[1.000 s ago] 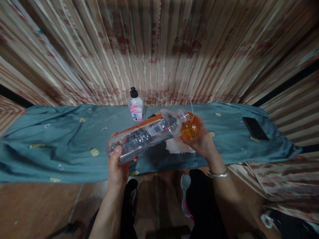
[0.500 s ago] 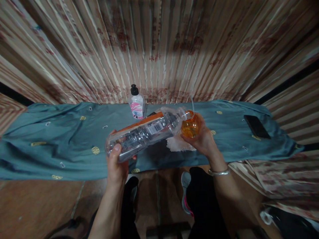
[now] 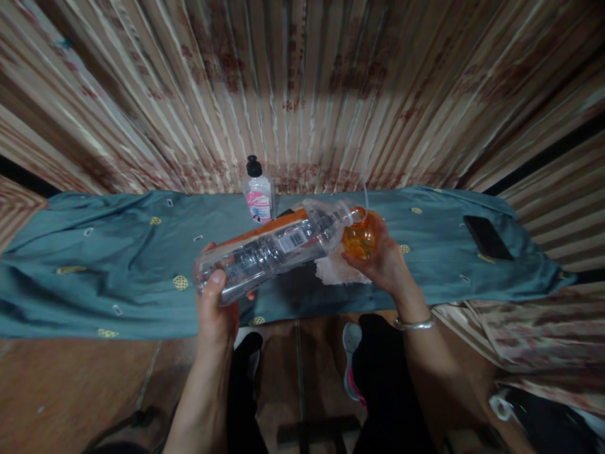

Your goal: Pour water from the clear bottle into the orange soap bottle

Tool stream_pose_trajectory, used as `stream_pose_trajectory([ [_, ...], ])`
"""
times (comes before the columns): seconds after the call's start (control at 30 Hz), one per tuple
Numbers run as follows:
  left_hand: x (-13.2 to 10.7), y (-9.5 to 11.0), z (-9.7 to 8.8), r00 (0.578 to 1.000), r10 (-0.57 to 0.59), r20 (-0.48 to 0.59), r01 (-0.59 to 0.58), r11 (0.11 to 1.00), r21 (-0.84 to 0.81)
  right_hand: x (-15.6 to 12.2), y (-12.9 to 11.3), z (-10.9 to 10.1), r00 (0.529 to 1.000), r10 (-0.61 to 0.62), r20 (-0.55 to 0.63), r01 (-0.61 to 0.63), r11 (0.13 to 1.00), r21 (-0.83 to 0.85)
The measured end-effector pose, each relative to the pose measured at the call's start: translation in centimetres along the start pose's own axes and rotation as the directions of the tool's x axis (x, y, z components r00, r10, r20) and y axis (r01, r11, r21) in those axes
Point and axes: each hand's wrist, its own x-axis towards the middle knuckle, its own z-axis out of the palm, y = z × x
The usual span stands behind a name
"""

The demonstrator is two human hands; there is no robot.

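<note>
My left hand (image 3: 215,309) grips the base end of a large clear plastic bottle (image 3: 274,249) with an orange label, held almost on its side. Its open mouth rests at the rim of a small round orange bottle (image 3: 360,236). My right hand (image 3: 385,265) is closed around that orange bottle, holding it above the table. A thin white tube (image 3: 364,195) sticks up behind the orange bottle. Under the two bottles a crumpled white tissue (image 3: 333,271) lies on the teal cloth (image 3: 118,265).
A small pump bottle with a pink label (image 3: 258,192) stands at the back by the striped curtain (image 3: 302,94). A black phone (image 3: 486,236) lies on the cloth at the right. My legs and shoes show below the table edge.
My left hand has shifted slightly left and up, keeping the bottle's base end raised. The orange bottle stays at its mouth.
</note>
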Motion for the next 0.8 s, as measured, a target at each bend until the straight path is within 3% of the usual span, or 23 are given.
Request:
stream_pose_trajectory([
  [0.8, -0.2, 0.4, -0.2, 1.000, -0.004, -0.017, 0.004, 1.000, -0.006, -0.1, -1.1, -0.3, 1.000, 0.001, 0.003, 0.000, 1.000, -0.031],
])
